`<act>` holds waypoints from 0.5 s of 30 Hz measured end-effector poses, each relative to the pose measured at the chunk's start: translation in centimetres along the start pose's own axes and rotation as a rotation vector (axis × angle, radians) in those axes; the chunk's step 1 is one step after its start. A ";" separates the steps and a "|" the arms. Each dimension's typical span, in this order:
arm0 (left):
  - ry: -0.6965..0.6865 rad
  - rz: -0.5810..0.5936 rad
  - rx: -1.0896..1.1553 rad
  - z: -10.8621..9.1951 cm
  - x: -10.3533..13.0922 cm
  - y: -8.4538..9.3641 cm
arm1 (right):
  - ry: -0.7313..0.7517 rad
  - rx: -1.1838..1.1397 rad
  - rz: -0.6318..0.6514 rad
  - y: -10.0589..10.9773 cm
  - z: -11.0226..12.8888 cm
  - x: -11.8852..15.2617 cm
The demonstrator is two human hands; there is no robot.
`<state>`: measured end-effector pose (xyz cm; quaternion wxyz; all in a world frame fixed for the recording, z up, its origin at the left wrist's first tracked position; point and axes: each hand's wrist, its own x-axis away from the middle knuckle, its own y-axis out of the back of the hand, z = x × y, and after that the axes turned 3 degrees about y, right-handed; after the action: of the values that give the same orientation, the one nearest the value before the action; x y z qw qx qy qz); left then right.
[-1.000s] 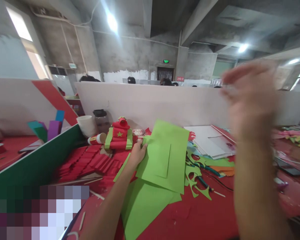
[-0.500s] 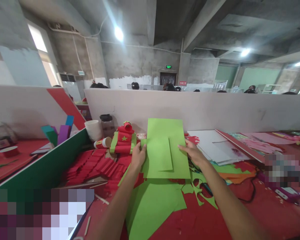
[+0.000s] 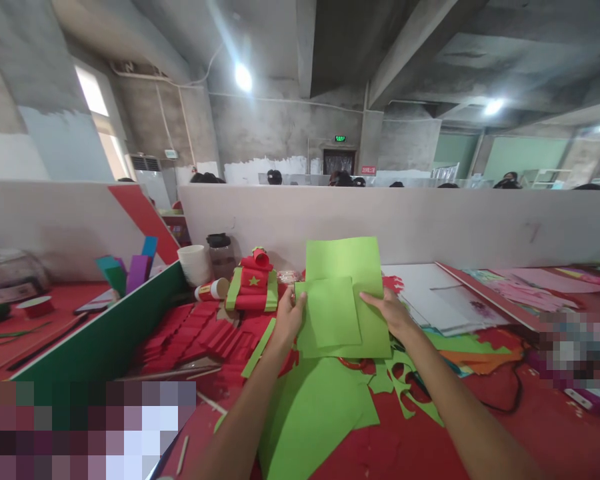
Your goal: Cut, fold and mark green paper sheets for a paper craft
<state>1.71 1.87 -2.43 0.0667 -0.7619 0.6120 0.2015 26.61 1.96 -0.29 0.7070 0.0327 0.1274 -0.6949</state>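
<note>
My left hand pinches the left edge of a smaller green sheet, its thumb on the front. This sheet lies over a larger green sheet, held upright above the table. My right hand grips the larger sheet at its right edge, thumb in front and the other fingers partly hidden behind. Below them, a big green sheet with a cut edge lies on the red tabletop. Green cut-out scraps are near my right forearm.
Stacked red folded pieces and a red and green paper model stand left. Behind are paper cups and a dark-lidded jar. A green divider runs left; white sheets lie right.
The smaller green sheet has shifted right and straightened against the larger one. Both hands appear slightly further right, as the whole view has shifted a little.
</note>
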 end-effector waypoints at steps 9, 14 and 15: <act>-0.048 0.089 0.142 0.0 -0.5 0.0 | 0.038 -0.022 0.065 -0.2 0.5 0.3; -0.107 0.070 0.145 -0.1 -0.7 0.3 | 0.119 0.101 -0.019 -0.8 0.6 0.3; -0.110 0.060 0.136 -0.2 -0.6 0.3 | 0.148 0.131 -0.038 -1.0 0.6 0.3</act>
<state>1.32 2.28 -1.95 0.1458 -0.7247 0.6422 0.2030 25.72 1.46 0.35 0.6789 0.1277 0.1344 -0.7105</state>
